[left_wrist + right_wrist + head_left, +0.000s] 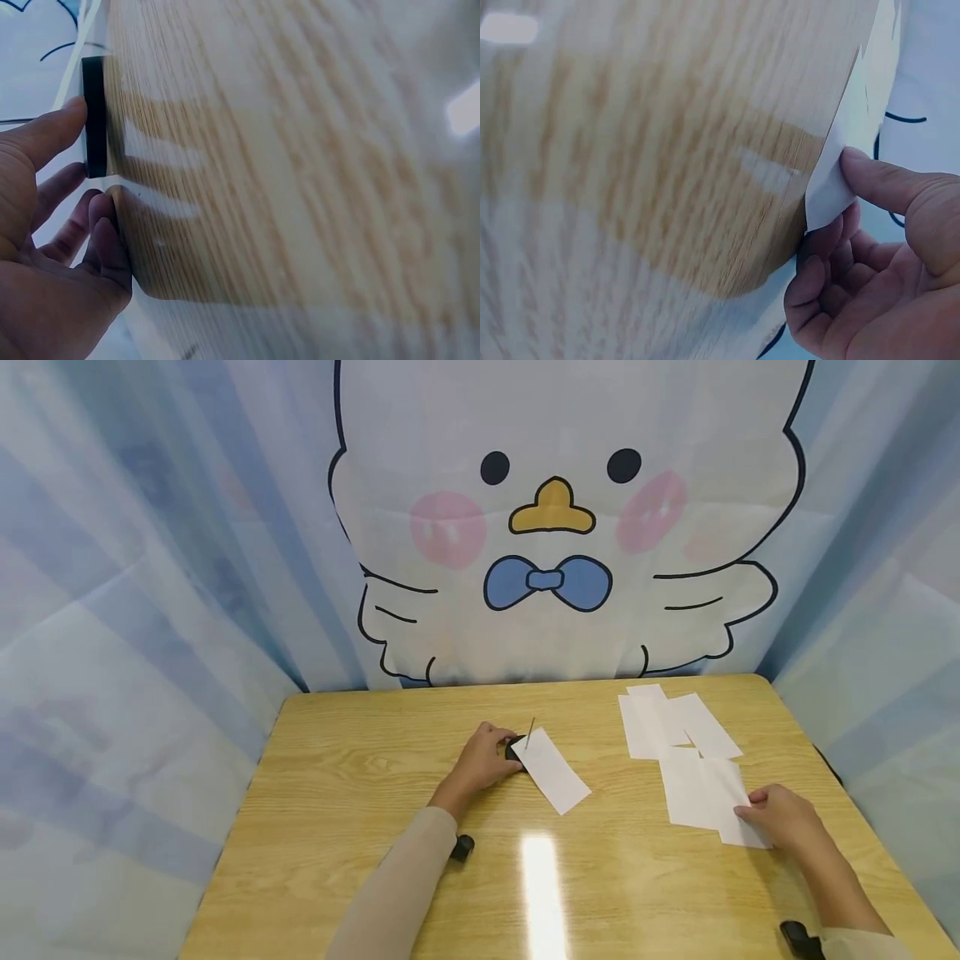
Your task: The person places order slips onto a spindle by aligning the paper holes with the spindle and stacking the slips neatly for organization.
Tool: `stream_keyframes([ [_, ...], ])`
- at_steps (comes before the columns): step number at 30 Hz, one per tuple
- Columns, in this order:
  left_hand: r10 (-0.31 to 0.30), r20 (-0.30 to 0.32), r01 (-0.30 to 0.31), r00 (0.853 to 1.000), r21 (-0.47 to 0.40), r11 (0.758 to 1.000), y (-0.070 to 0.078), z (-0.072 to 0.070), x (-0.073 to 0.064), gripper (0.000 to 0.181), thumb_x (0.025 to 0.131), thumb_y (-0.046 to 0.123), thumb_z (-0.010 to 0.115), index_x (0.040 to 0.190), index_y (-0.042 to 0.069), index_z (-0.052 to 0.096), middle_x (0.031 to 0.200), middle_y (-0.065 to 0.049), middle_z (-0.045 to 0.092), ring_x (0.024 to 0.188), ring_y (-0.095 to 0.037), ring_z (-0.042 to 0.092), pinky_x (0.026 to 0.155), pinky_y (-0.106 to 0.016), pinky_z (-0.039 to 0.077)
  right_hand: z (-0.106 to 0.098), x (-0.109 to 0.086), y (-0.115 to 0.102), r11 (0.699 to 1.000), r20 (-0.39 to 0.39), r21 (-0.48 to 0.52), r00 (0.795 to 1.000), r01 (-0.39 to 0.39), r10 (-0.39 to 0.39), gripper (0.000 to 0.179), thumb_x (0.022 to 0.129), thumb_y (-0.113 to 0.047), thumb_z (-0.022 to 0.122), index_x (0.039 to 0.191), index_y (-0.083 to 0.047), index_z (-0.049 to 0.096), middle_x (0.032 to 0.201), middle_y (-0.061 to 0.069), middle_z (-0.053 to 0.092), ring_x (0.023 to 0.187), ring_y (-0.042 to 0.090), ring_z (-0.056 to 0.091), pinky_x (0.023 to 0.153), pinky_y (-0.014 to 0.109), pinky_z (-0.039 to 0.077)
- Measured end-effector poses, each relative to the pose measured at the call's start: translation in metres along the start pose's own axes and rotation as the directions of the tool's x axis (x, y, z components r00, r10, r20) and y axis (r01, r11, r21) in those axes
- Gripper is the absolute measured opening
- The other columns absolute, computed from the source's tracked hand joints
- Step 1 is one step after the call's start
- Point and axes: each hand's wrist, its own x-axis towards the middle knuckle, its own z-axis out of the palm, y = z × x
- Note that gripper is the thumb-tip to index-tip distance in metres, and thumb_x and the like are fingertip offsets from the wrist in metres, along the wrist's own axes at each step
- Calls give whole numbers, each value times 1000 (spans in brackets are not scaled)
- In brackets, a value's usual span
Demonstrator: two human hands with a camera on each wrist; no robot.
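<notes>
A paper spike with a black base (95,116) and a thin upright rod (532,731) stands near the middle of the table. My left hand (482,758) holds its base between thumb and fingers. One white paper slip (557,777) sits on the rod, slanting down toward the front right. At the table's right side, my right hand (785,818) pinches the near right edge of another white slip (735,802), thumb on top and fingers beneath in the right wrist view. That slip lies among several overlapping paper slips (686,785).
More white slips (647,722) lie overlapping toward the back right of the wooden table (337,777). A curtain with a cartoon bird (562,635) hangs right behind the table's back edge, and curtains stand on both sides. Light glares on the tabletop at front.
</notes>
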Motion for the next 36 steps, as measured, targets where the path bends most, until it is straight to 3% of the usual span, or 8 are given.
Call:
stream_keyframes([
  [5,1,-5,-1,1000,5,1000,1,1,0,53,89,24,84,138,15,66,122,-7,56,99,-20,54,90,-38,49,1,-1,1,1000,-10,24,1000,-4,4,55,95,-28,73,118,19,56,103,28,65,91,34,61,77,45,52],
  [11,0,-8,0,1000,20,1000,1,-1,0,53,89,24,84,138,15,66,121,-7,56,95,-19,53,87,-37,48,-2,1,4,999,-47,50,999,-3,6,59,94,-31,75,118,18,54,107,32,64,94,39,62,77,46,52],
  [24,-10,-6,10,1000,7,1000,0,1,2,54,88,25,84,138,15,66,123,-7,56,101,-21,55,92,-39,50,-4,-5,10,997,-53,72,998,27,-23,49,103,-36,63,109,12,57,99,24,64,86,29,58,68,35,48],
  [32,-9,-8,9,1000,15,1000,-2,5,1,54,88,26,84,138,15,66,125,-7,56,105,-21,57,96,-40,51,-11,-7,6,997,-138,31,988,68,-64,42,107,-32,55,105,9,57,89,16,60,79,24,53,65,32,42],
  [36,-13,-15,13,1000,17,1000,-1,5,1,54,89,25,84,138,14,65,125,-7,56,105,-22,57,97,-41,51,-14,-7,3,997,-188,15,979,80,-75,41,108,-30,53,107,10,57,90,20,61,78,27,54,64,32,41],
])
